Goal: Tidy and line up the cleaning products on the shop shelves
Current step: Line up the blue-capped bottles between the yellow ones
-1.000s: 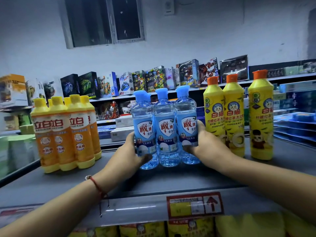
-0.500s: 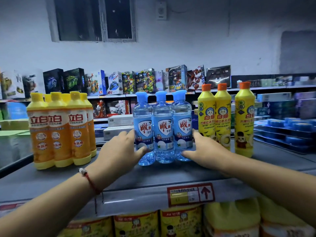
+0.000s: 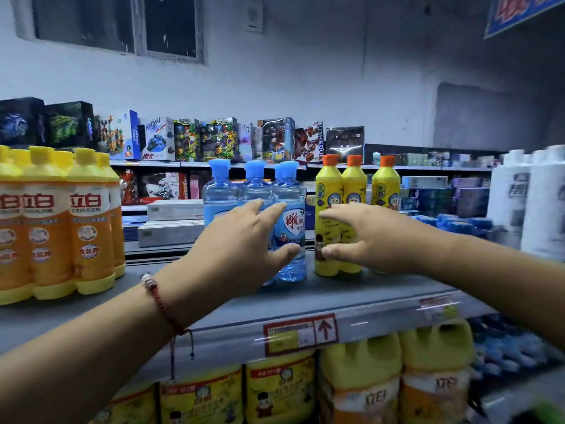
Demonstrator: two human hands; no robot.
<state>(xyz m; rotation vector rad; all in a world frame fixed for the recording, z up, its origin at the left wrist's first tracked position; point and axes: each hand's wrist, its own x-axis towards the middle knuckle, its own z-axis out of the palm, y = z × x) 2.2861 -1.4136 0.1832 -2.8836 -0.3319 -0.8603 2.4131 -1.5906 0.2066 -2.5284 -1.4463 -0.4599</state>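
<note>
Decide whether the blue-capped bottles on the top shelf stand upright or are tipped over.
Upright. The blue-capped bottles stand on their bases on the shelf, caps pointing up.

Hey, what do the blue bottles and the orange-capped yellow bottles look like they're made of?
Blue bottles: probably clear plastic with a glossy finish; you can see through the walls to the liquid, and the caps are opaque blue. Yellow bottles: seemingly opaque plastic, smooth with a slight sheen, with printed labels and matte-looking orange caps.
</note>
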